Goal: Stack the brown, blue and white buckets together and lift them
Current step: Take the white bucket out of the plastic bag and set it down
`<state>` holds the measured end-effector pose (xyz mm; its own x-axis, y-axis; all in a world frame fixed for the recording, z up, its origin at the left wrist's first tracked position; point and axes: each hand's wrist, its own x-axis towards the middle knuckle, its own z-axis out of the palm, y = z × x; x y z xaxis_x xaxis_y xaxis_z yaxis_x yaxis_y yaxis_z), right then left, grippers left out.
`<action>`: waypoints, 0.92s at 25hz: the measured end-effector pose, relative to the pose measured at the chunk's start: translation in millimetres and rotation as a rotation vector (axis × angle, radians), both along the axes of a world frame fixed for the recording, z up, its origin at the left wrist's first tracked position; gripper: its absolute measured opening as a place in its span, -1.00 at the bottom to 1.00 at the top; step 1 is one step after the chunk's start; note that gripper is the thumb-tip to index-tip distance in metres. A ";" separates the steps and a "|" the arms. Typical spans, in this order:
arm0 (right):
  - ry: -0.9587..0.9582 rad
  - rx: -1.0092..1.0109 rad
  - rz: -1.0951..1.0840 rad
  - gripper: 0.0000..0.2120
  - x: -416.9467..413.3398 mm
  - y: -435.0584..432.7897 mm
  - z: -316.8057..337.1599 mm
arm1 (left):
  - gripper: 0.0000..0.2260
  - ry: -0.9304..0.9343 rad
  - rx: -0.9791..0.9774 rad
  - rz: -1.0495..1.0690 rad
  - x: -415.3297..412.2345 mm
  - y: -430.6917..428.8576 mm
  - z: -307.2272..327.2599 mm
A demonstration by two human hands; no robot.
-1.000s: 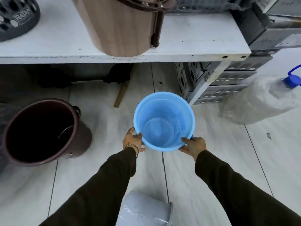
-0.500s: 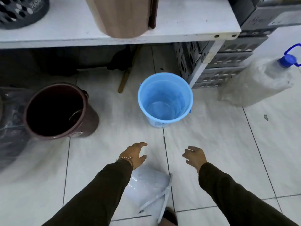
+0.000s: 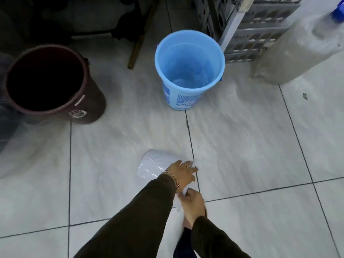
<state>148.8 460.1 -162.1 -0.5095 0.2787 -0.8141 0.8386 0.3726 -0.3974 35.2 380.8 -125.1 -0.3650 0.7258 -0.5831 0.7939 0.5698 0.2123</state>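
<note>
The white bucket (image 3: 151, 166) lies on its side on the tiled floor near my feet. My left hand (image 3: 183, 172) lies over its upper rim, and my right hand (image 3: 191, 202) grips the rim lower down; both hold it. The blue bucket (image 3: 189, 69) stands upright and empty on the floor further ahead, free of my hands. The brown bucket (image 3: 54, 84) stands upright at the left, its inside dark.
Grey crates (image 3: 251, 30) and a white table leg (image 3: 233, 25) stand behind the blue bucket. A large plastic-wrapped bottle with a blue cap (image 3: 297, 51) lies at the right. A stick (image 3: 139, 40) leans on the floor at the back.
I set the blue bucket down and let go of it. Both hands came back and took hold of the white bucket. The camera tilted down, so the table top left the view.
</note>
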 end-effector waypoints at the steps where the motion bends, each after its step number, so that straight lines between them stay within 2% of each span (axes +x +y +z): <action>1: 0.112 0.018 0.002 -0.80 -4.1 -5.4 6.0 | -0.57 0.059 0.032 0.048 0.0 -11.4 4.7; 3: 0.292 0.019 0.145 -0.86 -20.4 -11.2 19.4 | -0.64 0.192 0.117 0.108 -4.8 -44.1 14.3; 5: 0.447 0.073 0.443 -0.94 -42.6 -15.8 35.7 | -0.67 0.321 0.144 0.127 -12.0 -89.0 22.5; 8: 0.618 0.333 0.966 -0.80 -76.5 -24.1 43.7 | -0.67 0.362 0.096 0.185 -14.0 -138.5 16.9; 11: 0.537 0.476 1.349 -0.80 -92.4 -39.5 35.1 | -0.67 0.265 -0.007 0.377 5.7 -151.4 0.6; 13: 0.464 0.480 1.516 -0.82 -86.8 -45.7 23.3 | -0.63 0.152 -0.074 0.484 28.8 -154.5 -12.0; 16: 0.365 0.441 1.525 -0.80 -71.2 -40.4 13.2 | -0.46 0.080 -0.097 0.517 59.1 -154.3 -16.8; 17: 0.383 0.404 1.485 -0.75 -69.4 -35.4 14.1 | -0.43 0.085 -0.074 0.529 62.8 -153.9 -13.9; 19: 0.458 0.322 1.409 -0.52 -78.5 -20.6 25.2 | -0.38 0.129 -0.006 0.591 57.7 -153.2 -3.0; 21: 0.538 0.300 1.260 -0.38 -104.6 2.0 47.2 | -0.39 0.170 0.062 0.683 33.7 -148.9 15.2; 23: 0.579 0.287 1.002 -0.40 -144.9 29.6 71.3 | -0.45 0.169 0.146 0.843 -3.6 -136.5 35.8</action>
<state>3.8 489.8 -90.8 -0.8751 -0.3183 -0.3646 -0.1531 0.8966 -0.4155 31.5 244.4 -89.3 -0.8875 0.2380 -0.3945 0.1472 0.9579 0.2466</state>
